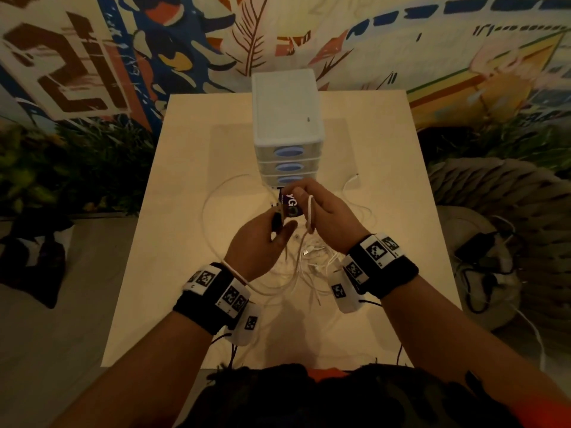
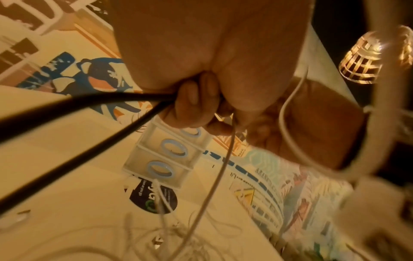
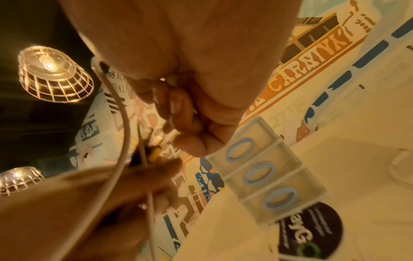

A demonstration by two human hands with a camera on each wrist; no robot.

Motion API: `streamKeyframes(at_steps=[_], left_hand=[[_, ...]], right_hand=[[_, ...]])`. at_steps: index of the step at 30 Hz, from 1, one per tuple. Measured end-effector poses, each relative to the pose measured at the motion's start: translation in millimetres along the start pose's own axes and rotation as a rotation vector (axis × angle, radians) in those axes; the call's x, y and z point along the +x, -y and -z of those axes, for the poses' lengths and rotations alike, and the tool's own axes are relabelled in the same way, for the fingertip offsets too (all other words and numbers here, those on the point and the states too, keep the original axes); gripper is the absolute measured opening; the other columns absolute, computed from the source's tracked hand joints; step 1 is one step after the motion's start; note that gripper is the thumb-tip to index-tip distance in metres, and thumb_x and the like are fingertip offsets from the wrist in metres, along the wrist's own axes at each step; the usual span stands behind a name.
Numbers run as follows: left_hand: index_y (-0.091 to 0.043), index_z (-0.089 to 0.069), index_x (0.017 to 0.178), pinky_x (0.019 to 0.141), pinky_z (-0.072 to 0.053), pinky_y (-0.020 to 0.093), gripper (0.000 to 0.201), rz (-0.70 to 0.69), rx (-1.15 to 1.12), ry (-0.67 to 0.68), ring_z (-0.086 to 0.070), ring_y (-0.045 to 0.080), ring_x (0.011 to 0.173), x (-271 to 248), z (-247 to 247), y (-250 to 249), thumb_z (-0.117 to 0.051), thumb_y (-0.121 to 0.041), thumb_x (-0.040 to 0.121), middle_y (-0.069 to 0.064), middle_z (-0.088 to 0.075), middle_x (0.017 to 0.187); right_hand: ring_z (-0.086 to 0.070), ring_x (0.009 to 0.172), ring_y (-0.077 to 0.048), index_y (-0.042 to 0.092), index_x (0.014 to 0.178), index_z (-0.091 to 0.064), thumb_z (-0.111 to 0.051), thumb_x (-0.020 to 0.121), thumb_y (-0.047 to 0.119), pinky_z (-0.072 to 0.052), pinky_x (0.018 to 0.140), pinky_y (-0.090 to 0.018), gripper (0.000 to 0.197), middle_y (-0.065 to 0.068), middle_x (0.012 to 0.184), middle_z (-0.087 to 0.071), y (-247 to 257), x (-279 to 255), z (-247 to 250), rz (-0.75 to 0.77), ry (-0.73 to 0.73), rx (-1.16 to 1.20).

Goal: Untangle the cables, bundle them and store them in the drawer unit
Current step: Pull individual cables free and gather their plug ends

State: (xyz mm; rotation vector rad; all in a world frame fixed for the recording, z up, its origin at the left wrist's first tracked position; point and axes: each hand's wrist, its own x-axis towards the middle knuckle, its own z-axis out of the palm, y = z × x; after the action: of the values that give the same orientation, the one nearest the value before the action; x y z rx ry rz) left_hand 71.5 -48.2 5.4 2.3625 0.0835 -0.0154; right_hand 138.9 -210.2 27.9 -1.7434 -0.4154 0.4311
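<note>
Both hands on white cable

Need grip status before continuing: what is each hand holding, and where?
Right hand pinches a white cable at a folded loop; left hand grips a plug end.

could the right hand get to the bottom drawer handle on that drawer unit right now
Probably not as things stand. The right hand hangs just in front of the bottom drawer handle with nothing between them, but its fingers are curled round a white cable. It would likely need to drop or shift that cable first.
</note>
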Motion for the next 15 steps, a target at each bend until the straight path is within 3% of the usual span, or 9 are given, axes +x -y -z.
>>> streamKeyframes(at_steps=[1, 3, 6, 8, 10, 13, 15], left_hand=[[-0.019, -0.063, 0.116, 0.072, -0.043, 0.03, 0.029, 0.067, -0.061, -0.025, -0.057, 0.008, 0.081, 1.2, 5.0, -1.5, -0.057, -0.043, 0.101, -0.007, -0.065, 0.09], [-0.018, -0.062, 0.094, 0.071, -0.044, 0.031, 0.026, 0.132, -0.241, -0.107, -0.055, 0.003, 0.073, 1.2, 15.2, -5.5, -0.061, -0.043, 0.099, -0.009, -0.063, 0.078], [-0.009, -0.059, 0.081, 0.061, -0.041, 0.028, 0.039, 0.232, -0.46, -0.203, -0.049, -0.003, 0.051, 2.9, 31.4, -6.7, -0.064, -0.044, 0.096, -0.015, -0.055, 0.054], [-0.002, -0.056, 0.082, 0.056, -0.038, 0.031, 0.057, 0.249, -0.576, -0.251, -0.045, 0.006, 0.047, 3.7, 44.9, -4.4, -0.066, -0.058, 0.09, -0.005, -0.053, 0.059], [-0.018, -0.054, 0.071, 0.05, -0.032, 0.031, 0.048, 0.241, -0.689, -0.314, -0.036, 0.014, 0.046, 4.9, 57.0, -0.3, -0.069, -0.063, 0.084, 0.013, -0.048, 0.07], [-0.034, -0.05, 0.059, 0.051, -0.03, 0.034, 0.041, 0.243, -0.701, -0.378, -0.031, 0.016, 0.048, 3.4, 68.8, 5.0, -0.07, -0.055, 0.088, 0.014, -0.047, 0.074], [-0.033, -0.048, 0.059, 0.054, -0.032, 0.035, 0.044, 0.247, -0.67, -0.382, -0.034, 0.017, 0.048, -0.2, 72.0, 8.2, -0.072, -0.06, 0.084, 0.012, -0.047, 0.068]], right_hand=[[-0.063, 0.076, 0.003, 0.027, 0.116, -0.064, -0.045, 0.107, 0.035, -0.045, 0.069, -0.023, 0.023, 0.012, 0.092, -0.067, -5.7, -2.7, 0.0, -0.033, -0.006, -0.028], [-0.06, 0.076, 0.006, 0.031, 0.121, -0.062, -0.047, 0.106, 0.035, -0.044, 0.071, -0.024, 0.022, 0.016, 0.095, -0.066, -18.4, -9.4, -2.3, -0.068, 0.056, -0.152], [-0.065, 0.089, -0.011, 0.039, 0.117, -0.062, -0.053, 0.101, 0.042, -0.05, 0.081, -0.032, 0.019, 0.004, 0.106, -0.072, -34.4, -18.4, -10.8, -0.099, 0.228, -0.392], [-0.063, 0.085, -0.012, 0.036, 0.107, -0.069, -0.054, 0.098, 0.048, -0.049, 0.081, -0.034, 0.021, 0.003, 0.097, -0.072, -38.4, -21.6, -14.5, -0.118, 0.295, -0.487], [-0.063, 0.087, -0.008, 0.034, 0.096, -0.073, -0.05, 0.098, 0.058, -0.05, 0.085, -0.034, 0.033, 0.009, 0.09, -0.071, -39.2, -25.9, -14.1, -0.141, 0.328, -0.474], [-0.061, 0.095, 0.015, 0.022, 0.076, -0.073, -0.051, 0.103, 0.04, -0.044, 0.09, -0.022, 0.039, 0.027, 0.085, -0.07, -37.6, -33.5, -4.6, -0.224, 0.238, -0.266], [-0.059, 0.09, 0.018, 0.017, 0.093, -0.076, -0.052, 0.104, 0.034, -0.044, 0.088, -0.02, 0.03, 0.025, 0.089, -0.068, -33.6, -37.7, 3.1, -0.26, 0.087, -0.169]])
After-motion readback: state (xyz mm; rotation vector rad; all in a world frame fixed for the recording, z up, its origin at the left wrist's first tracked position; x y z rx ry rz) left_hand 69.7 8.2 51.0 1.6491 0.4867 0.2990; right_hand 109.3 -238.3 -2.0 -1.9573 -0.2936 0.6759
